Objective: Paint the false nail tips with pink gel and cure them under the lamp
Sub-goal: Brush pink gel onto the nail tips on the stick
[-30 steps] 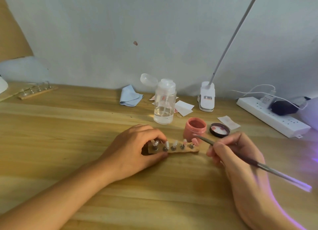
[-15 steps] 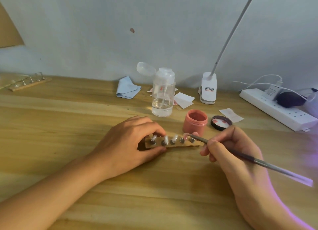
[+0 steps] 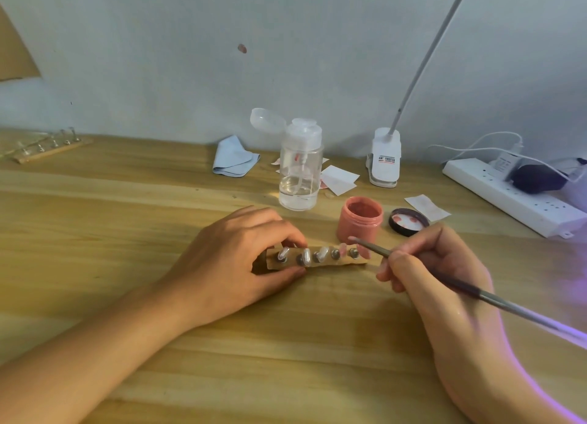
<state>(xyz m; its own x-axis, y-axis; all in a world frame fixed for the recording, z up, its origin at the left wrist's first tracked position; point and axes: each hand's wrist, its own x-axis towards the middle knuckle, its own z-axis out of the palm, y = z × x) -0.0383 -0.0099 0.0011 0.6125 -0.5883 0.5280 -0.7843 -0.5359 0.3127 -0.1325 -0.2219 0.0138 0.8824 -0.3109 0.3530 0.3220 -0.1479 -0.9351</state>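
Observation:
A small wooden holder [image 3: 320, 262] lies on the table with several false nail tips [image 3: 322, 252] standing on pegs. The two tips at its right end look pink; the others are clear. My left hand [image 3: 235, 261] pinches the holder's left end. My right hand [image 3: 435, 271] grips a thin brush [image 3: 495, 302] like a pen, its tip at the pink nail tips on the right. An open pink gel jar [image 3: 360, 220] stands just behind the holder, its black lid [image 3: 408, 222] to its right.
Behind stand a clear pump bottle [image 3: 300, 166] with its cap flipped open, a blue cloth [image 3: 233, 156], paper wipes [image 3: 338, 179] and a white clip-lamp base [image 3: 385, 158]. A power strip [image 3: 514, 196] lies at the right. A second nail holder [image 3: 47, 147] sits far left. Purple light glows on the right.
The brush tip has moved left along the holder's right end, from the last tip toward the one beside it. My left hand keeps its hold. The camera view has tilted slightly.

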